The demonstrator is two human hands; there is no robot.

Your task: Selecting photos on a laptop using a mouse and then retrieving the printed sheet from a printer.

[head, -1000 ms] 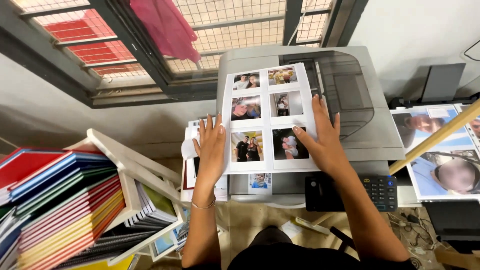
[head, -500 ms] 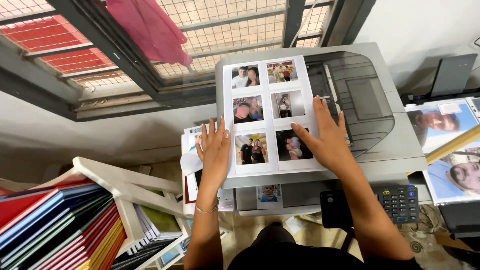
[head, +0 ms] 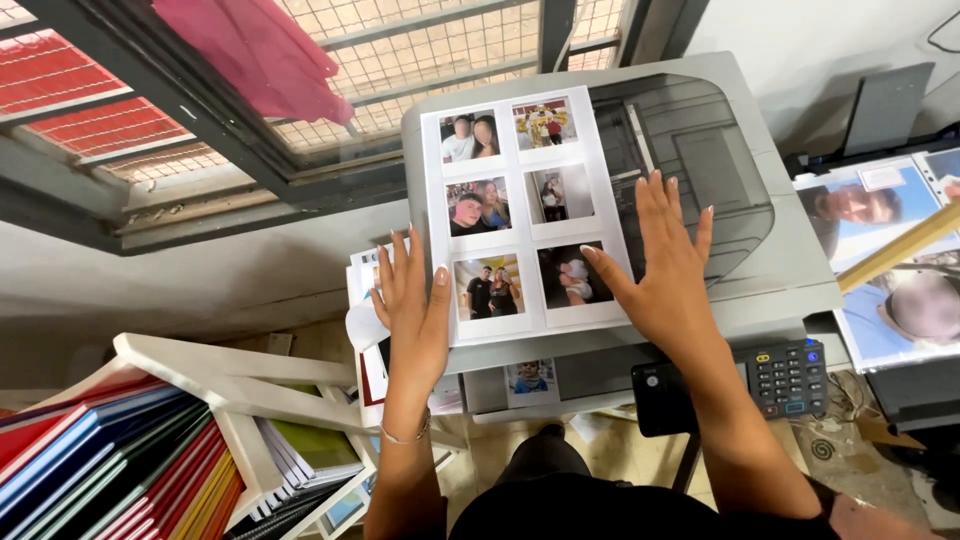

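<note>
Six small photos are already printed on the white sheet point(head: 520, 215), which lies flat on top of the grey printer point(head: 700, 200). The left hand point(head: 415, 315) and right hand point(head: 665, 270) rest open on its edges, each grip holding nothing, and the sheet is not lifted off yet.

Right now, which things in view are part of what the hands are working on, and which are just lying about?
In hand:
- photo sheet, six prints, flat on the printer
- printer, its grey top under the sheet
- left hand at the sheet's left edge
- right hand at its right edge

Lying about:
- coloured folders in a white rack
- large portrait prints
- pink cloth on the window grille
</note>
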